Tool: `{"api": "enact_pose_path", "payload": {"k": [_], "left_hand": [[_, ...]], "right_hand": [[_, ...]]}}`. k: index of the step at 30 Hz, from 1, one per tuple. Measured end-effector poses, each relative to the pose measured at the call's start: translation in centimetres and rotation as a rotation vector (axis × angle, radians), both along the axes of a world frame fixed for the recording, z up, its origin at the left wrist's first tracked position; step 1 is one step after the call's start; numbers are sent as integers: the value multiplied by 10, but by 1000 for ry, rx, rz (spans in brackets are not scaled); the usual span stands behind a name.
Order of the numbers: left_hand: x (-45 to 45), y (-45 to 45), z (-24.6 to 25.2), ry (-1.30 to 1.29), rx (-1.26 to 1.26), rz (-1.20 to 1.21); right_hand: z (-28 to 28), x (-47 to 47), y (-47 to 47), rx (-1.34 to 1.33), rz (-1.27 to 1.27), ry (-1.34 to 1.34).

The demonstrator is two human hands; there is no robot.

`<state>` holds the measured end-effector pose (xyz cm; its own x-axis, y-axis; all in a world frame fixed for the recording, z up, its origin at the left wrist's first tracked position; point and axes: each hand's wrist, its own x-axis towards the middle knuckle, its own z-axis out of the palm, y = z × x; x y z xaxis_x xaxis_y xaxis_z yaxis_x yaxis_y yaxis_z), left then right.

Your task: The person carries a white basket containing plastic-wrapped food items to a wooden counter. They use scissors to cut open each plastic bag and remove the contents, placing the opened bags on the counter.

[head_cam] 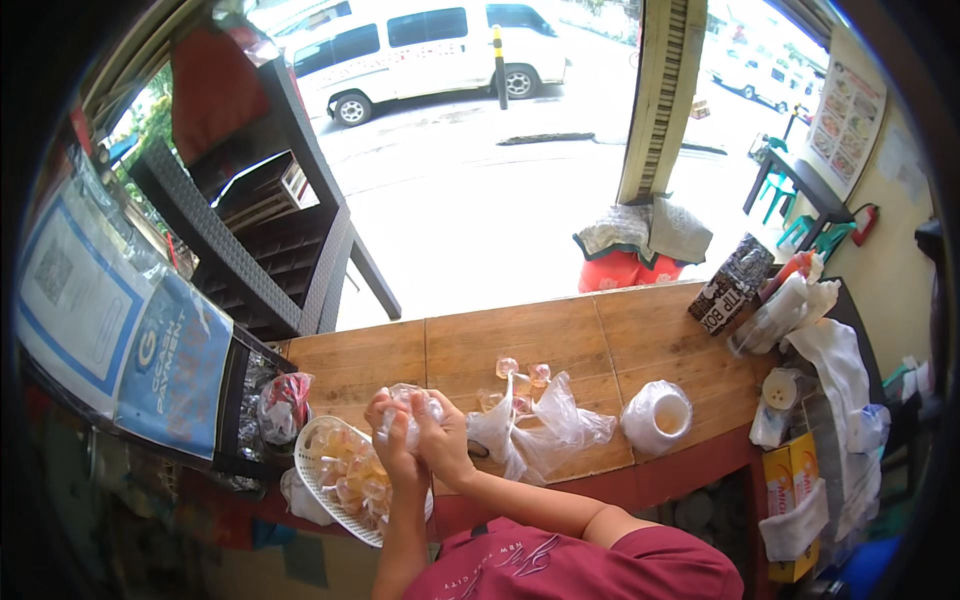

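My left hand (396,439) and my right hand (446,435) are together over the counter's near edge, both closed around a clear plastic bag (409,409). What the bag holds is mostly hidden by my fingers. Just below them, a white plastic basket (330,502) is filled with small knotted clear bags of yellowish contents (351,469). To the right of my hands, a thin white plastic bag (555,427) lies crumpled on the wooden counter (480,337), with several small clear wrapped pieces (538,375) beside and partly behind it. A dark loop, partly covered, shows near my right wrist.
A plastic-wrapped stack of white foam cups (660,417) stands farther right. A tip box (731,285) and bagged supplies (784,311) are at the right end. A payment sign (127,322) and a red item in plastic (285,409) are at left. A white van (427,52) is outside.
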<state>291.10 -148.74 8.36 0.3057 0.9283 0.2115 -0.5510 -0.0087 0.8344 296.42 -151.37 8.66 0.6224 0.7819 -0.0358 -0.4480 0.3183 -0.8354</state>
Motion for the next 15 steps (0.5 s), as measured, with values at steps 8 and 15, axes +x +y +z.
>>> {"api": "enact_pose_path", "payload": {"k": [8, 15], "left_hand": [[-5, 7, 12, 16, -53, -111], [-2, -3, 9, 226, 296, 180]], "right_hand": [[1, 5, 8, 60, 12, -327], [-17, 6, 17, -14, 176, -93]]}}
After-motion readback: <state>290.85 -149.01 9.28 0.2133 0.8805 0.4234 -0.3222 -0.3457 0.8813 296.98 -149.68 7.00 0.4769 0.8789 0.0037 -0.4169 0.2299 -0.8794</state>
